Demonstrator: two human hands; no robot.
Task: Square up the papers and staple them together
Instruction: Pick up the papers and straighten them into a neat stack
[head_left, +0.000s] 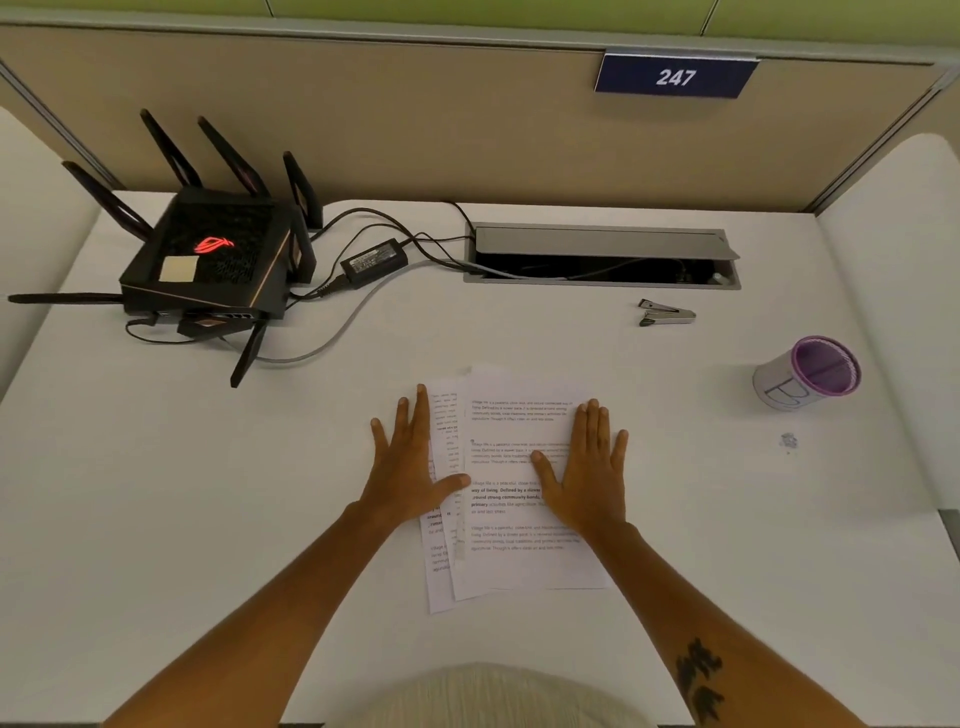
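Observation:
Several printed white papers (511, 561) lie fanned and askew in the middle of the white desk (208, 493). My left hand (410, 462) rests flat on their left edge, fingers spread, thumb on the sheets. My right hand (589, 467) lies flat on the top sheet's right side, fingers apart. Neither hand grips anything. A small silver stapler (666, 313) lies on the desk far beyond the papers, to the right, apart from both hands.
A black router (208, 260) with antennas and its power brick (373, 261) and cables sit at the back left. An open cable tray (602, 257) is set in the desk's rear. A purple-rimmed cup (808, 373) stands at the right.

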